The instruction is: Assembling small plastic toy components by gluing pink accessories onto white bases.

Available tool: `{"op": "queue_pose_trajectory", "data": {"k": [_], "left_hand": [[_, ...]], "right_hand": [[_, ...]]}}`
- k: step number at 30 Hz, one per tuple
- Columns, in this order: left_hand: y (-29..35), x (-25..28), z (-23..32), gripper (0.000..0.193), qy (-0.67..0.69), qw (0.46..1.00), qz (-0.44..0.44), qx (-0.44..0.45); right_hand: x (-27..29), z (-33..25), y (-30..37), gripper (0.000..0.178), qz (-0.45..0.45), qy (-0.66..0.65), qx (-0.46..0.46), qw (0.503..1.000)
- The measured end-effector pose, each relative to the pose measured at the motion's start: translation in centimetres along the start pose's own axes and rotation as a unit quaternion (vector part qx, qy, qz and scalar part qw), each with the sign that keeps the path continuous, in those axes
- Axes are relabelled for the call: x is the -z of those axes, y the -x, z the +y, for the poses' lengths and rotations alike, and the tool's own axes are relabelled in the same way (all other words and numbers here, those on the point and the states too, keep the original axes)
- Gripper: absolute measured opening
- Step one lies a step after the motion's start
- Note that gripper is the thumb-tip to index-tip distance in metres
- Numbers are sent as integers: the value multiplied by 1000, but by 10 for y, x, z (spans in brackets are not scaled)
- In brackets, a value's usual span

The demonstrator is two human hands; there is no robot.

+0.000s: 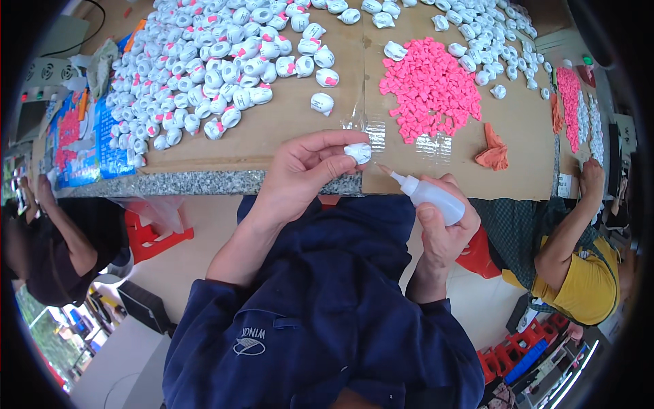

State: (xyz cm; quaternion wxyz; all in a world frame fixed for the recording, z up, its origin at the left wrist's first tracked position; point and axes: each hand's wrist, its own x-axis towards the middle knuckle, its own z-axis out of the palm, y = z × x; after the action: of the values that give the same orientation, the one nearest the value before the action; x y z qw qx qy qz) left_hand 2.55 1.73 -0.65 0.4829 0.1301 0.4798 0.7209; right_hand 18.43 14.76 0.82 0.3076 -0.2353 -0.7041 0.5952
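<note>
Between the thumb and fingers of my left hand point(306, 167) is a small white cat-head-shaped piece point(357, 153), held just above the table's front edge. My right hand point(446, 228) grips a translucent white squeeze bottle point(436, 199), tilted so that its thin brownish tip points up and left at the piece. A small gap separates the tip from the piece. Beyond my hands lies a pile of small bright pink bow-like pieces point(429, 88). Many more white pieces point(225, 68), several with a pink part on them, spread over the left of the table.
Brown cardboard point(334, 129) covers the table, whose front has a speckled stone edge point(204, 183). More white pieces point(487, 34) lie at the far right. An orange finger cot or glove scrap point(492, 148) sits near the right. People work on both sides; a yellow sleeve point(579, 273) shows at right.
</note>
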Motion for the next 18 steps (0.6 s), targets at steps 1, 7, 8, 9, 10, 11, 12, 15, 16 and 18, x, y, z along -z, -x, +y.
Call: {"op": "queue_pose_trajectory", "data": {"k": [1, 7, 8, 9, 10, 11, 12, 15, 16, 18], "left_hand": [[0, 0, 0, 30, -4, 1000, -4, 0], [0, 0, 1, 30, -25, 1000, -7, 2], [0, 0, 1, 30, -28, 1000, -9, 2], [0, 0, 1, 30, -28, 1000, -9, 1], [0, -1, 1, 30, -20, 1000, -6, 4], [0, -1, 1, 31, -11, 1000, -3, 6], [-1, -1, 1, 31, -12, 1000, -4, 6], [-1, -1, 0, 31, -8, 1000, -5, 0], [-1, 0, 0, 31, -3, 1000, -5, 0], [-1, 0, 0, 31, 1, 1000, -5, -1]], "right_hand": [[0, 0, 0, 35, 1, 2, -1, 1000], [-2, 0, -1, 33, 0, 20, -17, 1000], [-2, 0, -1, 32, 2, 27, -23, 999], [-2, 0, -1, 32, 2, 27, -22, 999], [-1, -2, -1, 32, -3, 25, -19, 1000], [0, -2, -1, 31, -8, 23, -15, 1000], [0, -1, -2, 31, -8, 23, -15, 1000], [1, 2, -2, 34, -10, 43, 11, 999], [1, 1, -2, 34, -7, 43, 3, 999], [1, 1, -2, 34, -4, 44, -4, 999]]}}
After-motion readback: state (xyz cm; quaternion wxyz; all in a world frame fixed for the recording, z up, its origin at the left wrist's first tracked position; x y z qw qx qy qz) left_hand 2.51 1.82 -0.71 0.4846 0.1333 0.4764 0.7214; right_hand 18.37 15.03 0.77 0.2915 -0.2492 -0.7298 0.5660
